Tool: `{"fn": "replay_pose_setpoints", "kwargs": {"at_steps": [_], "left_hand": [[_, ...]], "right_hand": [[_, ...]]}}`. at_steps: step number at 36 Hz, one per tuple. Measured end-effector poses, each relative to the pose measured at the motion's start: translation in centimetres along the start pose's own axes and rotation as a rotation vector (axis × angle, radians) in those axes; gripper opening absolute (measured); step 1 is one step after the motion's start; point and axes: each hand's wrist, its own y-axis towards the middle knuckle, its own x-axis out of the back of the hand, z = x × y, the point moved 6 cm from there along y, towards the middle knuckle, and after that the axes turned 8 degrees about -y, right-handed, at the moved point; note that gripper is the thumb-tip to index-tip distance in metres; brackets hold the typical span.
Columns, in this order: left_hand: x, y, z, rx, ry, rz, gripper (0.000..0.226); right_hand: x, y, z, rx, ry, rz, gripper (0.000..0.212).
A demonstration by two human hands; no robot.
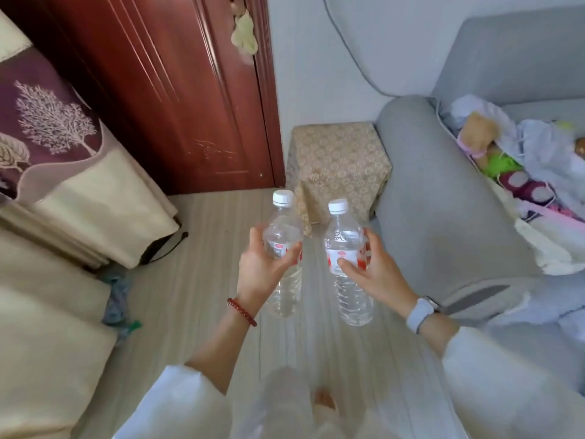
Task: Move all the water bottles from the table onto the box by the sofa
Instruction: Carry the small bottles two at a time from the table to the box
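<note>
Bottles (282, 248) (348, 264) upright, fingers (289, 253) (346, 264) curled around each

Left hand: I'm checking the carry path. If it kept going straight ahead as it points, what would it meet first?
Probably the patterned box beside the sofa. The left hand, gripping its bottle, has only bare floor before that, though depth is unclear.

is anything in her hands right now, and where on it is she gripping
Yes. The left hand holds one water bottle around its labelled middle; the right hand holds a second bottle the same way. Both are upright, caps on.
</note>
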Motion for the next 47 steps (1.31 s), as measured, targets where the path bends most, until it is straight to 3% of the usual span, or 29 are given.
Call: {"fn": "replay_pose_setpoints", "kwargs": {"at_steps": [9,15,25,36,47], "left_hand": [[-5.5,21.3,1.9,0.046,-0.036,-0.022,0.050],[-10.3,40.0,4.6,0.138,-0.106,-0.013,0.049],[-19.0,60.3,8.7,0.208,-0.137,0.049,0.066],[-28.1,74.6,16.8,0.184,-0.030,0.159,0.071],[-31.8,81.3,17.6,0.100,0.075,0.189,0.078]], "right_hand": [[1.2,22.3,-1.7,-0.036,0.097,0.007,0.068],[1.2,41.5,-3.0,-0.129,0.168,0.012,0.071],[0.1,62.7,-7.8,-0.232,0.189,-0.013,0.067],[-4.8,81.5,-14.6,-0.120,0.136,0.096,0.067],[-6.2,89.3,-16.6,-0.059,0.239,0.206,0.068]]}}
